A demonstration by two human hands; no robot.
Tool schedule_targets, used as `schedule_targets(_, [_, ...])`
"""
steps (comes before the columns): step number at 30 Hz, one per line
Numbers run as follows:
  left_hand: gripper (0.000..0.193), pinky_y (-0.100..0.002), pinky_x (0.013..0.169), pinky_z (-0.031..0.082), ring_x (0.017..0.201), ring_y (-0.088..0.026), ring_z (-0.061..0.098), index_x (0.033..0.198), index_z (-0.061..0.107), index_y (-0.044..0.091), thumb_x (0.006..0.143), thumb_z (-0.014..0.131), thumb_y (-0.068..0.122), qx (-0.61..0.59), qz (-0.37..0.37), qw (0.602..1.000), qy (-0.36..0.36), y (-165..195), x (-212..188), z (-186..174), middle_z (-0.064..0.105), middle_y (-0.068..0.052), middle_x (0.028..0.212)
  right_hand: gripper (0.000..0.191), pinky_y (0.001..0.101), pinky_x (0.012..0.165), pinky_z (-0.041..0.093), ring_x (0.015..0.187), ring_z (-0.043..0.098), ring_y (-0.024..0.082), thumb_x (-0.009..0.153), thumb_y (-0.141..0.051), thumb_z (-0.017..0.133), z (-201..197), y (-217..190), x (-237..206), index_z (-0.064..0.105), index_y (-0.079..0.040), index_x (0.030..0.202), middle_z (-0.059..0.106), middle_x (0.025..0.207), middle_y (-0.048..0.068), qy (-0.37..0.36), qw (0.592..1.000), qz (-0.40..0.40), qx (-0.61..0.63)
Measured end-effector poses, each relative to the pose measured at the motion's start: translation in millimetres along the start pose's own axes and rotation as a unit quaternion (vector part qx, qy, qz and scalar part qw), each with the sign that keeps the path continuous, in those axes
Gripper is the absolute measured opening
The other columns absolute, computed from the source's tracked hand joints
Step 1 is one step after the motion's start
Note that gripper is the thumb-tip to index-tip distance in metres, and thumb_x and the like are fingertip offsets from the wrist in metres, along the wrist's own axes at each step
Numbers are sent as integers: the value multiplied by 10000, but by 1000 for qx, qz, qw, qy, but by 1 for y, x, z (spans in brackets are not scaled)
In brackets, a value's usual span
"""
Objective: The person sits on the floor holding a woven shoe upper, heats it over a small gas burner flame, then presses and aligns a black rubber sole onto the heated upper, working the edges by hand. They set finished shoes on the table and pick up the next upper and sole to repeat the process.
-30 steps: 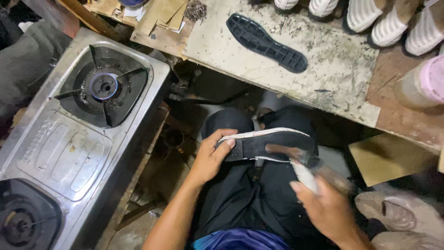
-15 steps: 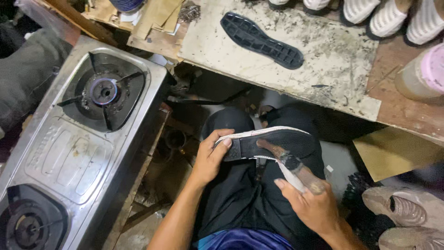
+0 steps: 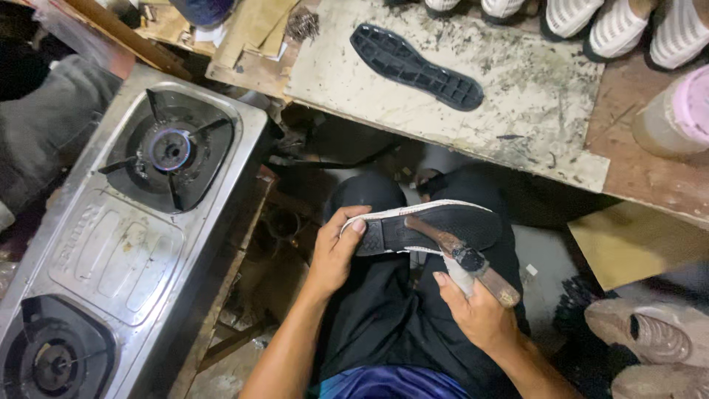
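A black shoe with a white rim rests sole-up on my knees. My left hand grips its heel end, fingers curled over the edge. My right hand holds a brush with a worn wooden handle, together with a bit of white cloth. The brush tip lies on the shoe's black sole. A separate black rubber sole lies tread-up on the stained work board in front of me.
A steel two-burner gas stove stands at my left, its far burner lit blue. White shoes line the board's far edge. A pink-capped jar sits at right. Cardboard and pale shoes lie on the floor.
My right hand has moved in toward the shoe, bringing the brush tip onto the sole. The left hand keeps its hold on the heel end.
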State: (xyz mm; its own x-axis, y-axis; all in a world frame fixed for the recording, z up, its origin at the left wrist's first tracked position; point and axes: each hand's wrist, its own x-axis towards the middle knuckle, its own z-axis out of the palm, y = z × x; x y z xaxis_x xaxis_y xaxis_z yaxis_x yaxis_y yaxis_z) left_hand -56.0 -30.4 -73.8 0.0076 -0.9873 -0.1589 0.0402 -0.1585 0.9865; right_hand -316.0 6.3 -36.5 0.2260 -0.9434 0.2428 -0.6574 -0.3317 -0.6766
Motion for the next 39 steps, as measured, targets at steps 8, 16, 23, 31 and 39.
schedule_targets(8, [619, -341, 1058, 462, 1207, -182, 612, 1428, 507, 23, 917, 666, 334, 10, 5, 995, -101, 12, -3, -12, 669, -114, 1303, 187, 364, 525, 516, 557, 684, 219, 868, -192, 762, 11, 14, -16, 736, -7, 863, 694, 654, 93, 5, 999, 34, 26])
schedule_targets(16, [957, -369, 1097, 432, 1252, -212, 584, 1544, 380, 69, 717, 859, 100, -18, -26, 993, -117, 19, -14, -12, 620, -105, 1356, 199, 367, 553, 516, 614, 668, 241, 862, -158, 768, 10, 6, -12, 731, 19, 945, 686, 733, 124, 48, 998, -31, 14])
schedule_targets(23, [612, -269, 559, 503, 716, -98, 597, 1389, 541, 83, 866, 725, 342, 14, -53, 998, 16, 8, -1, -3, 675, -25, 955, 199, 339, 617, 543, 673, 680, 204, 866, -119, 777, 21, 17, -24, 684, 32, 955, 690, 779, 119, 88, 991, 34, 97])
schedule_targets(31, [461, -246, 450, 425, 591, -68, 539, 1174, 653, 72, 907, 686, 446, 19, -71, 996, 43, 13, 11, -8, 655, 2, 818, 193, 314, 663, 557, 725, 697, 161, 883, -130, 767, 27, 27, -37, 676, 24, 954, 711, 811, 86, 90, 988, 52, 115])
schedule_targets(39, [497, -253, 443, 424, 555, -82, 531, 1140, 658, 55, 898, 675, 488, 28, -80, 995, 47, 17, 13, -6, 652, -9, 783, 294, 326, 612, 569, 706, 739, 215, 862, -95, 763, 15, 5, -18, 688, 92, 1075, 721, 836, 132, 78, 994, -32, 70])
